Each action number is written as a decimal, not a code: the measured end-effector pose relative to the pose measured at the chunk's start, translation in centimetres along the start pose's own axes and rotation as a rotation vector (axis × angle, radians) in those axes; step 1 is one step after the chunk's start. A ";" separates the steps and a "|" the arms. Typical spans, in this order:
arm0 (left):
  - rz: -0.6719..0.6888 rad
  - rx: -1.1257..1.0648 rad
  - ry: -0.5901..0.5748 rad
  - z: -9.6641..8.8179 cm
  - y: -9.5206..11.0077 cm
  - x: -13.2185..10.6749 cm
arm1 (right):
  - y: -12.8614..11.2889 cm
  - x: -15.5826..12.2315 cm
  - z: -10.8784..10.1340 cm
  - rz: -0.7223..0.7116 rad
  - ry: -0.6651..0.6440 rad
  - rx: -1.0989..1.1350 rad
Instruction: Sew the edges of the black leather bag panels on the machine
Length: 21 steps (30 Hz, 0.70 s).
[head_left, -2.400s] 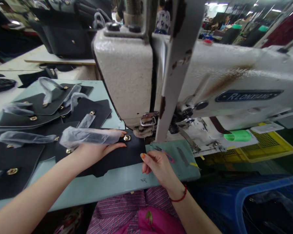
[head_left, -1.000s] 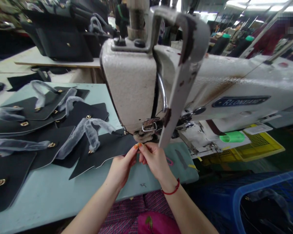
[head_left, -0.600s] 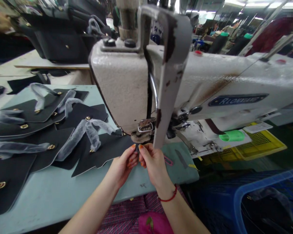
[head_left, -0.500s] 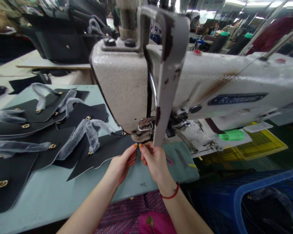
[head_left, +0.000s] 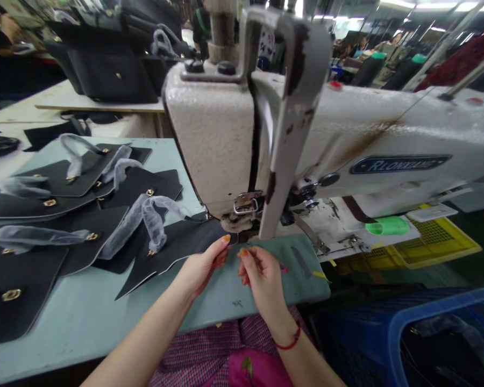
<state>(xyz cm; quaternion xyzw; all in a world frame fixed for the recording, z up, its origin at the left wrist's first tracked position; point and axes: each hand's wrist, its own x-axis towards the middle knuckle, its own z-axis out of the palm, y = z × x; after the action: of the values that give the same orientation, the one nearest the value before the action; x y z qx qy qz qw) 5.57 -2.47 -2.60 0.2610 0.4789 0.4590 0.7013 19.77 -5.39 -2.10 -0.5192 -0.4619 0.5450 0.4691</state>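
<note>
Lettering on the blue nameplate [head_left: 400, 163] of the sewing machine [head_left: 339, 140] seems to read "RLONGXIANG", though blur leaves it unsure. Below the machine head, at 6 o'clock from it, the left hand [head_left: 201, 266] pinches the near edge of a black grained leather panel [head_left: 177, 247] between thumb and curled fingers. Just at 3 o'clock of it, the right hand [head_left: 262, 274] is loosely closed, thumb and forefinger tips together; whether they grip a thread is too fine to tell. Crinkled clear plastic wrap [head_left: 145, 217] covers the panel's gold clasp. More black panels [head_left: 36, 215], cut off at 9 o'clock, overlap on the pale green table [head_left: 84, 317].
</note>
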 end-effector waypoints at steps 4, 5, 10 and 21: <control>0.052 0.005 -0.003 0.2 0.2 0.4 | 2.4 -1.2 -0.5 0.073 -0.018 -0.041; 0.063 -0.004 -0.010 0.2 0.3 0.6 | 3.0 -1.4 -0.6 0.085 -0.019 -0.052; 0.090 -0.054 -0.016 0.1 0.3 1.2 | 5.4 -2.2 -0.7 0.153 -0.027 -0.061; 0.130 -0.114 0.042 0.2 0.2 2.1 | 6.2 -2.6 -0.5 0.168 -0.073 -0.098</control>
<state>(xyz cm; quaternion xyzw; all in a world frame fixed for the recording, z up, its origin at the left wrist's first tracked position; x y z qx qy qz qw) 5.87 -0.49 -3.24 0.2414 0.4487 0.5356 0.6734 20.13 -8.77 -7.94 -0.5583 -0.4594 0.5778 0.3787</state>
